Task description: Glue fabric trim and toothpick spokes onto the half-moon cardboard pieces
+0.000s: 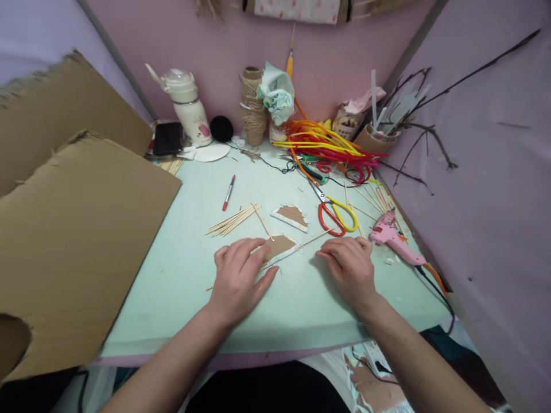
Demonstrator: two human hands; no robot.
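My left hand [241, 275] lies on the table with its thumb spread away from the fingers. Its fingertips touch the left end of a small cardboard piece [280, 245] with a pale wrapped edge. One thin wooden stick [262, 222] reaches down to that piece's upper edge, and another stick [316, 238] runs out from its right corner. To the right, my right hand [350, 267] is closed, thumb and fingertips together; whatever they may hold is hidden. A similar half-round cardboard piece [293, 217] with a wrapped border lies just behind.
Wooden sticks [232, 221] and a red-tipped marker [229, 193] lie left of centre. Scissors [333, 215] and a pink glue gun [396, 241] are at right. Large cardboard sheets [86, 241] cover the left side. A bottle [189, 109], twine [253, 109] and colourful pipe cleaners [327, 143] stand behind.
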